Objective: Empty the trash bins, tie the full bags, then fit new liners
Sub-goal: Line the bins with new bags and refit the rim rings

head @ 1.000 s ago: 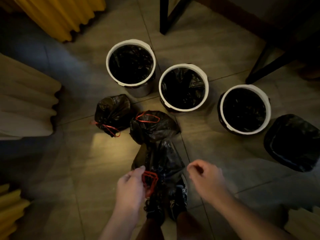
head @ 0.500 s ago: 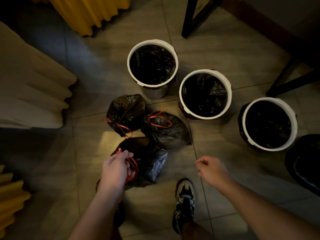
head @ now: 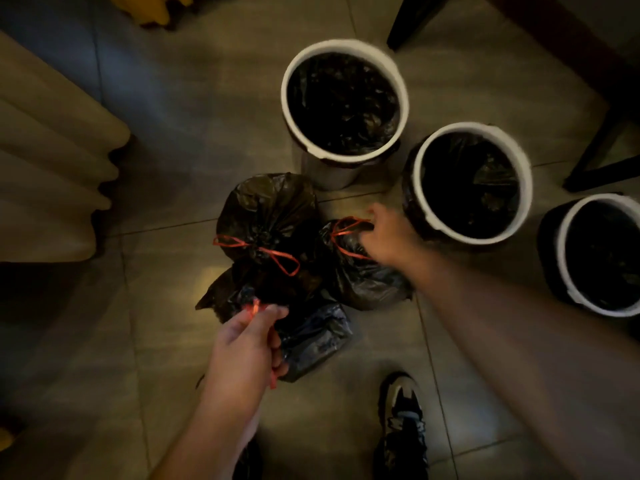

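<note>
Three white-rimmed bins with black liners stand in a row: left bin [head: 287, 109], middle bin [head: 524, 174], right bin [head: 562, 258]. Three tied black bags lie in front of them. My left hand [head: 246, 344] grips the red drawstring [head: 254, 308] of the nearest bag [head: 311, 337]. Behind it sits a second bag [head: 270, 209] with a red bow. My right hand [head: 391, 237], blurred, reaches over the third bag [head: 363, 282], its fingers curled at that bag's red loop [head: 346, 225].
My shoe [head: 401, 417] stands on the tiled floor at the lower right. Dark furniture legs [head: 595, 157] rise behind the bins, another leg [head: 405, 26] at the top. Beige folded fabric [head: 45, 168] fills the left side.
My right hand has moved forward from beside my shoe to the third bag's red loop. My left hand keeps its grip on the nearest bag's drawstring. The view has shifted closer.
</note>
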Action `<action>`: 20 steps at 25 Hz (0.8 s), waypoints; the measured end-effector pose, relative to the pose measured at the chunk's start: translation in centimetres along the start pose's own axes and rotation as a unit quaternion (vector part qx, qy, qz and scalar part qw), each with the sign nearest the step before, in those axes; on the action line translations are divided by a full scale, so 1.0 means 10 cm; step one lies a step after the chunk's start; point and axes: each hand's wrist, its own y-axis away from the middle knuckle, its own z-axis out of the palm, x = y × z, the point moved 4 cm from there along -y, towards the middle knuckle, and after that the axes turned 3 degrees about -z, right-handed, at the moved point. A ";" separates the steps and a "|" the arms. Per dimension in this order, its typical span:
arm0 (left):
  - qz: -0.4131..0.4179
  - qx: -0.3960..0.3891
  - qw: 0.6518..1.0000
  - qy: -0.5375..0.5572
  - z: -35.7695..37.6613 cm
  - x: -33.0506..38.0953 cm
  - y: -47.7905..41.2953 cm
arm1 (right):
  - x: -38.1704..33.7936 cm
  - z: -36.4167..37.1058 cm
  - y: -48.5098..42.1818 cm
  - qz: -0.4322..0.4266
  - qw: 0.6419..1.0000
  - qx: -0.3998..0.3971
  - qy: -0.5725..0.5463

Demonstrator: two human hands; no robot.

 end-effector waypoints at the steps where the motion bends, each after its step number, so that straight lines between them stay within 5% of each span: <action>1: 0.000 -0.008 1.000 0.002 -0.02 -0.02 -0.08 | -0.08 0.07 -0.20 -0.003 0.999 -0.020 0.049; 5: 0.001 -0.027 1.000 0.002 0.00 -0.03 -0.35 | -0.12 0.41 -0.65 -0.004 0.971 -0.114 0.208; 8: 0.002 -0.025 1.000 0.003 0.03 -0.03 -0.47 | -0.08 0.52 -0.64 -0.050 0.958 -0.107 0.261; 15: -0.005 -0.005 0.999 -0.044 0.08 0.05 -0.43 | -0.20 0.14 0.06 -0.080 0.973 0.065 0.205; 20: -0.025 0.017 0.999 -0.034 0.08 -0.03 -0.29 | -0.08 -0.14 0.59 -0.069 0.996 0.051 0.012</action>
